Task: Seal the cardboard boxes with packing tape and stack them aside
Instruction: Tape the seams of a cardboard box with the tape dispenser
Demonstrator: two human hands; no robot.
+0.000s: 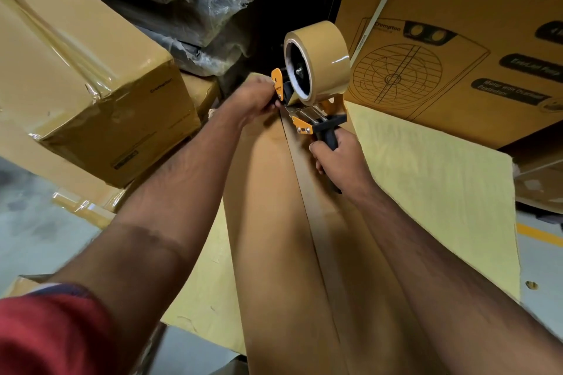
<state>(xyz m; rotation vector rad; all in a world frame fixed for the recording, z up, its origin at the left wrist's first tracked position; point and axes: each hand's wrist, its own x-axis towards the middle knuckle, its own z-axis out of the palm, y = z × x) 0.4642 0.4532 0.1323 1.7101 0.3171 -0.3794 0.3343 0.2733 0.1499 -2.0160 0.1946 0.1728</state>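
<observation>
A long brown cardboard box (268,222) runs away from me down the middle of the view. A strip of brown tape (307,192) lies along its centre seam. A tape dispenser (307,113) with an orange and black frame and a tan tape roll (320,61) sits at the far end of the seam. My right hand (338,158) grips its black handle. My left hand (256,97) pinches the front of the dispenser, by its orange guard at the box's far edge.
A film-wrapped box (85,76) lies at left on other boxes. A large printed carton (457,39) stands at the right rear. Plastic-wrapped dark goods (198,9) are piled behind. Yellow sheets (426,179) flank the box. Grey floor shows at both sides.
</observation>
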